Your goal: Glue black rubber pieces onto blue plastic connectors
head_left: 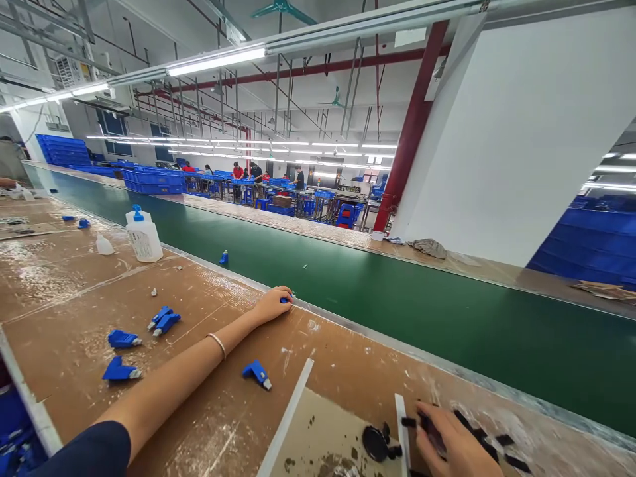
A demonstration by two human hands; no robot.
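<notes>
My left hand (273, 305) reaches out to the near edge of the green conveyor belt, its fingers wrapped round a blue plastic part (285, 300) that is mostly hidden. Below that arm lies a blue angled part with a pale tip (257, 373). Several similar blue parts (122, 339) are scattered to its left. At the lower right, my right hand (452, 440) is low over the table with thumb and fingers curled round a small dark piece, largely hidden. Short black strips (477, 434) lie beside it, and a round black piece (375, 442) rests on a beige board (322, 424).
A green conveyor belt (348, 285) runs beyond the table, carrying one blue part (224, 257). A white bottle with a blue top (144, 237) and a small white bottle (104, 245) stand at left. Blue crates (153, 180) and several people are farther back.
</notes>
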